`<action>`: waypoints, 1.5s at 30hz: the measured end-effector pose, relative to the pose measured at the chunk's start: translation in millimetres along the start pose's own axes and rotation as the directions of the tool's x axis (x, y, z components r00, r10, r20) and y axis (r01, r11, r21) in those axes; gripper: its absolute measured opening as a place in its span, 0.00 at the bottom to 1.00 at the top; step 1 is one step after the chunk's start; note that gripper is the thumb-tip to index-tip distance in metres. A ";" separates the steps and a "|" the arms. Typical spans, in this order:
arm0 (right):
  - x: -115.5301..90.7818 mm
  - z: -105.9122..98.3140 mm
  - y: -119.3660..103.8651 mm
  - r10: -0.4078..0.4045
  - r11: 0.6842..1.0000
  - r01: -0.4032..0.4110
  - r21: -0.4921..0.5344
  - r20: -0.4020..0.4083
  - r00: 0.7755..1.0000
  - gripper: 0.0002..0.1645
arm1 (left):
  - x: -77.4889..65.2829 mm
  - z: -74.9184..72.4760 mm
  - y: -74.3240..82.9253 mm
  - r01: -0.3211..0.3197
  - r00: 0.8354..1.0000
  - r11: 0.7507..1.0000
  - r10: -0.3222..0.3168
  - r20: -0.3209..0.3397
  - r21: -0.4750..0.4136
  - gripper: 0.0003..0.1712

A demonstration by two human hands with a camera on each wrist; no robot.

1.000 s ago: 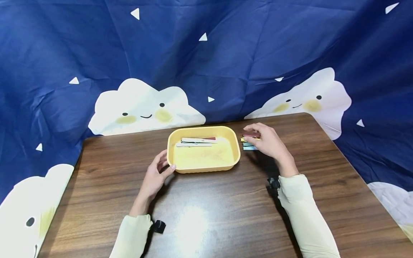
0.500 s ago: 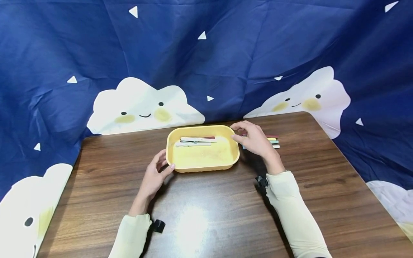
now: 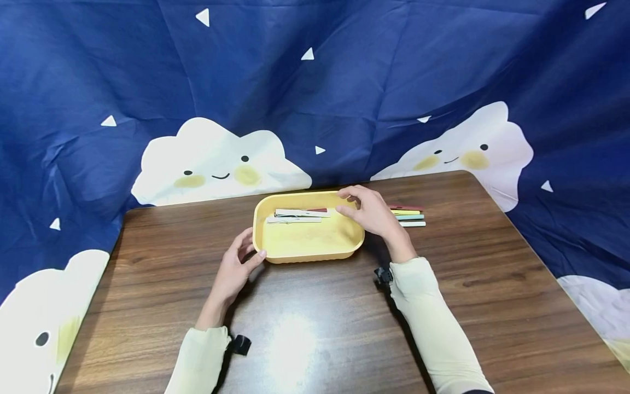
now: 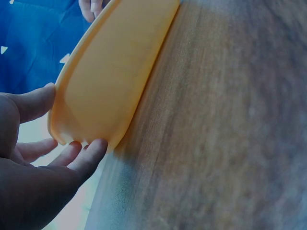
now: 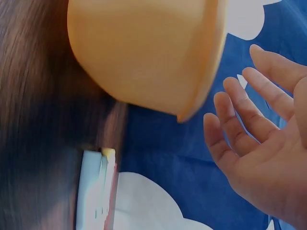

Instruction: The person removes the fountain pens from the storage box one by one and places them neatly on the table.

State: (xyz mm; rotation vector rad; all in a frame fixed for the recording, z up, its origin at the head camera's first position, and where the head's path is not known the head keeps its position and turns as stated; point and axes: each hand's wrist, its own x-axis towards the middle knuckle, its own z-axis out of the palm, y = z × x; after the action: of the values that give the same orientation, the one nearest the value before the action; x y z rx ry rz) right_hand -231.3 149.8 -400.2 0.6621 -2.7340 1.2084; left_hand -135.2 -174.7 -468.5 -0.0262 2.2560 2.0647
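Note:
A yellow plastic basin (image 3: 307,258) stands on the table, with several slim white and dark red markers (image 3: 301,213) lying inside it. At its near left corner my left hand (image 3: 232,271) holds it, thumb at the rim and fingers bent against the outer wall (image 4: 103,72). My right hand (image 3: 372,214) hovers over the basin's right end, and the right wrist view shows its fingers (image 5: 249,108) loosely spread with nothing held. Several more markers (image 3: 410,217), red, yellow, teal and white, lie side by side on the table to the right, partly hidden behind that hand.
The brown wooden table (image 3: 315,306) ends just behind the basin. A dark blue cloth (image 3: 344,82) printed with white clouds hangs behind it. A bright glare spot (image 3: 290,342) lies on the table's near part.
My right hand has moved left from above the loose markers to over the basin, uncovering more of them. My left hand stays at the basin's corner.

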 end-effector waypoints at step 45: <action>40.3 65.6 -1.3 0.073 0.994 -0.088 0.065 0.205 0.976 0.22 | 1.1 -1.2 -2.1 -0.007 1.000 1.000 0.007 -0.002 0.001 0.38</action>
State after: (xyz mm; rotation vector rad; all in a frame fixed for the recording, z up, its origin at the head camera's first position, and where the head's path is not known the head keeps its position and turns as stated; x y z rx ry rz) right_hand -260.6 87.4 -434.5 0.7267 -2.9192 1.3349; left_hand -136.2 -176.0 -470.6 -0.0205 2.2619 2.0678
